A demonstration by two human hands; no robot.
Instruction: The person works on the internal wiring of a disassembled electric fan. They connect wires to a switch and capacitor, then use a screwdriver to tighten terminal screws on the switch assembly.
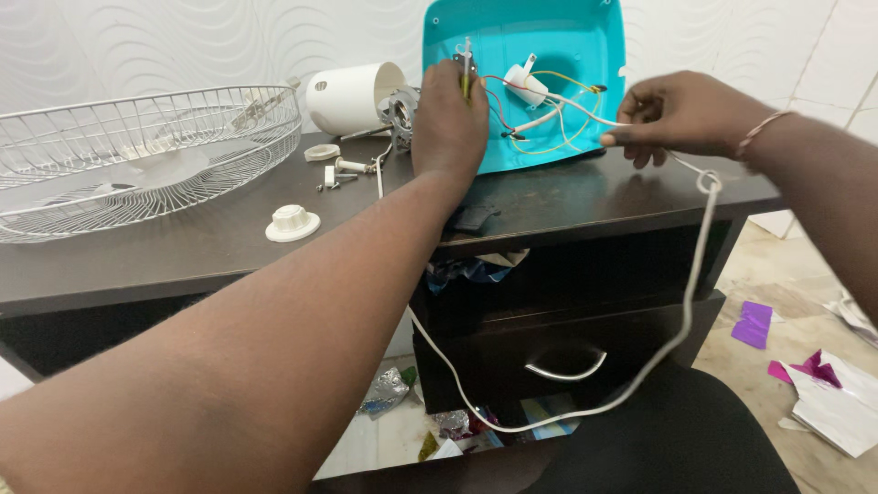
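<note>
A turquoise plastic fan base [567, 37] stands tilted on the dark table [183, 247], its open inside facing me with red, yellow and white wires [549, 114] and a small white part. My left hand [448, 123] grips the base's left edge together with a thin tool or wire end. My right hand [677, 114] pinches the white power cord [695, 274] at the base's right side. The cord loops down past the table front and back under my left arm.
A metal wire fan guard [137, 151] lies at the table's left. A white motor housing [352, 96], a white round cap [292, 222] and small screws [338, 174] sit near it. Below is a dark drawer with a curved handle [565, 370]. Foil and paper scraps [823, 384] litter the floor.
</note>
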